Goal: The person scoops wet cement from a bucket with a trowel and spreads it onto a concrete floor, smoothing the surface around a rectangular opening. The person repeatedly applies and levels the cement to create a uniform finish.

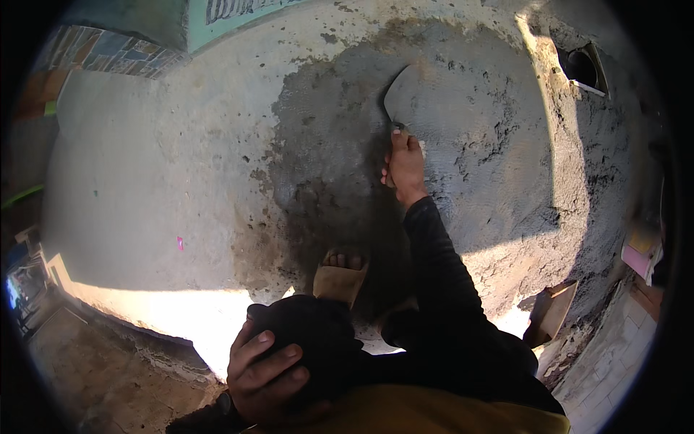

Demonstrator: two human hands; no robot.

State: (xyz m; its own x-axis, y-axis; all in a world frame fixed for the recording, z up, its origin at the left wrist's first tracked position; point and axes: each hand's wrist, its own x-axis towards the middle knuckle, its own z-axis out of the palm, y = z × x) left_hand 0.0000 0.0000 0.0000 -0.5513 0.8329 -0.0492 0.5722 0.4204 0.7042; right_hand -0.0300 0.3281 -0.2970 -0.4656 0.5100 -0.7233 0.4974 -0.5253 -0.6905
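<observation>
My right hand (406,163) is wrapped round the handle of a trowel (400,100). Its blade reaches away from me over wet grey mortar (325,108); mortar and blade look alike, so the blade's right edge is hard to make out. A dark curved line marks its left side. My left hand (267,372) rests over my bent knee in dark cloth, fingers laid apart with no tool in them. Just ahead of that knee, my foot in a tan sandal (340,282) stands at the near edge of the wet patch.
Smooth pale floor (137,181) lies to the left, with a small pink scrap (180,244) on it. At the far right is a square opening (583,69) with a dark round hole. A brown board-like piece (553,315) sits near right. Stone-patterned tiles (119,52) show far left.
</observation>
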